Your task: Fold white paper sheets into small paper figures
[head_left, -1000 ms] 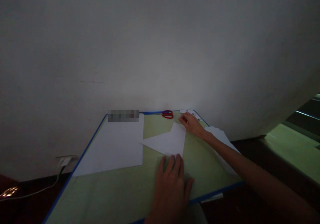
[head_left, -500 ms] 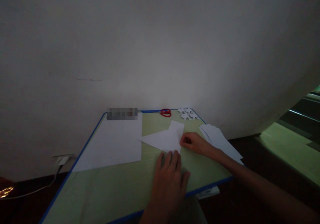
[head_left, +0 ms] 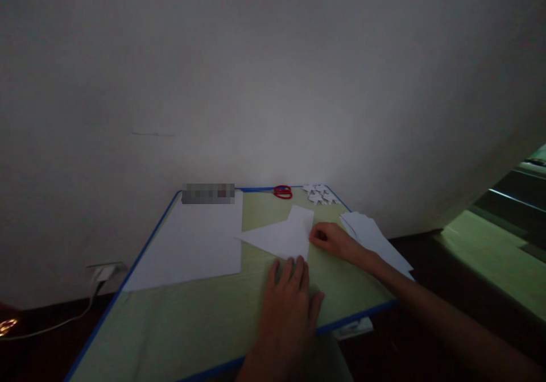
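Note:
A folded white paper (head_left: 284, 236) with a triangular flap lies on the green table (head_left: 205, 325). My left hand (head_left: 290, 302) lies flat with fingers stretched out, its fingertips pressing the paper's near edge. My right hand (head_left: 335, 240) rests at the paper's right edge, fingers curled and pressed against the fold. It is dim, so what the right fingers pinch is hard to make out.
A large white sheet (head_left: 191, 243) lies to the left. A stack of white sheets (head_left: 375, 237) sits at the right edge. Red scissors (head_left: 282, 191) and several small folded paper pieces (head_left: 319, 194) lie by the wall. A socket and cable (head_left: 102, 274) sit at lower left.
My right hand came back from the far corner by the small paper pieces to the right edge of the folded paper. The left hand stayed on the paper.

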`<state>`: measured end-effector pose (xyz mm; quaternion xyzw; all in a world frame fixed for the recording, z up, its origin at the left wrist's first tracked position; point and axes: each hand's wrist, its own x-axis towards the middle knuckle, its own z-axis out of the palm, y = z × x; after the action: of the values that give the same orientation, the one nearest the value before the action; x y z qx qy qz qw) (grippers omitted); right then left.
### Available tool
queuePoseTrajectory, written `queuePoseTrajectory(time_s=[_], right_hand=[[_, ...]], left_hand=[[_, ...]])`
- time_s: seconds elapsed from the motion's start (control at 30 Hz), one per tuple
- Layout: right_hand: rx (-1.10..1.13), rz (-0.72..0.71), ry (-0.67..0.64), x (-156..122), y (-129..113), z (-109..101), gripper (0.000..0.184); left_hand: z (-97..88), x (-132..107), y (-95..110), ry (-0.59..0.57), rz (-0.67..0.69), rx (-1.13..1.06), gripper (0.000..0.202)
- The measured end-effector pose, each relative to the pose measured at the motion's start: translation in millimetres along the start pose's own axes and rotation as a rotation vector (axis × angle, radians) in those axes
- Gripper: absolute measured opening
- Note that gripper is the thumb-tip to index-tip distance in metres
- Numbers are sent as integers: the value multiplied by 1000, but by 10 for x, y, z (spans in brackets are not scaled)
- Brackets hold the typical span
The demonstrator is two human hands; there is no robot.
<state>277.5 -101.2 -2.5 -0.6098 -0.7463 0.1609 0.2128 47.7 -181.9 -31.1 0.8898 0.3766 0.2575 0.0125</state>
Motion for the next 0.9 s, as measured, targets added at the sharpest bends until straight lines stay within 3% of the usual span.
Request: queuePoseTrajectory(time_s=[0.2, 0.43, 0.9], right_hand=[[25, 22, 26, 60, 66, -40, 13], [87, 1, 11, -192, -131, 63, 17], [-73, 35, 79, -198, -159, 224, 17]], left_hand=[[0, -3, -7, -5, -3, -7, 51], [12, 2, -6, -6, -10, -18, 50], [5, -9, 0, 3, -5, -17, 48]])
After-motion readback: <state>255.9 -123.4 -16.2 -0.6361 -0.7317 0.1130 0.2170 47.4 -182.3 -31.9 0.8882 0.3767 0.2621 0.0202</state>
